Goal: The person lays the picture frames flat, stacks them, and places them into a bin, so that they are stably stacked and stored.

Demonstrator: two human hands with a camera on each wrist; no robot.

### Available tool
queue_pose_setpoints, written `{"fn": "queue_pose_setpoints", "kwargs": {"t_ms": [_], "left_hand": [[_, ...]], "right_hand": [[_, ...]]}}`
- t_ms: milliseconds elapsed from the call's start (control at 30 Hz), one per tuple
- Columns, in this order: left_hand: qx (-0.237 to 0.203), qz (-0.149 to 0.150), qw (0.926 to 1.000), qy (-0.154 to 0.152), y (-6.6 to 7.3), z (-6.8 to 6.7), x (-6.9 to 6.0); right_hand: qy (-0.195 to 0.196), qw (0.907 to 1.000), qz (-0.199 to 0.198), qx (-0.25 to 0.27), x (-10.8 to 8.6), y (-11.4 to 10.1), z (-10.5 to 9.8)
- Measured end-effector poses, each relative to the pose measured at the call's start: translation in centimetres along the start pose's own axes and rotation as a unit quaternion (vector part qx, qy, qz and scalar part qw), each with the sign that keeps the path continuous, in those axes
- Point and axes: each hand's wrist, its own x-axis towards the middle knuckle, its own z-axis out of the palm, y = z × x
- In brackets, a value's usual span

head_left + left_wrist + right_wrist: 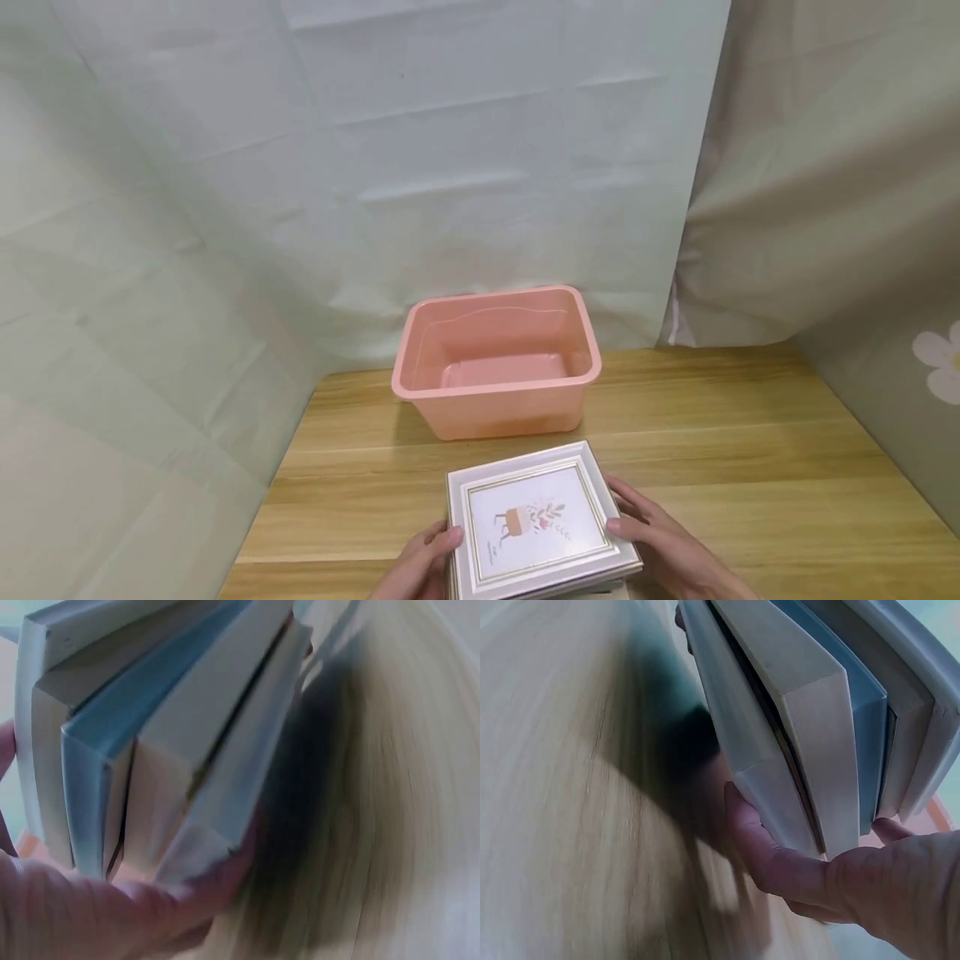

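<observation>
Both hands hold a stack of picture frames between them, low in the head view. Topmost is a white picture frame [534,521] with a thin gold inner edge and a print of a stool-like shape with flowers. My left hand [422,560] grips the stack's left side, thumb on the top frame's edge. On the opposite side my right hand [663,540] grips it, its thumb also on top. Both wrist views show several frames fanned slightly apart, among them a blue frame [101,757] between pale ones. Fingers reach under the stack, which is raised off the table.
A pink plastic bin [495,414] with nothing in it stands just beyond the stack, near the back of the wooden table [720,467]. Pale cloth [465,167] hangs behind and on the left; another curtain [840,208] hangs on the right.
</observation>
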Motion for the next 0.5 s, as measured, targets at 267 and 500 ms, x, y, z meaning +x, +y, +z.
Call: {"fn": "queue_pose_setpoints", "kwargs": {"t_ms": [267,500], "left_hand": [[0.060,0.027,0.9968,0.045,-0.2,-0.6,-1.2],[0.064,0.064,0.9944,0.054,2.3,1.8,-3.5]], "right_hand": [[-0.004,0.9999,-0.001,0.017,-1.1,-0.5,0.4],[-0.045,0.9982,-0.040,0.001,-2.6,-2.7,1.0]]}}
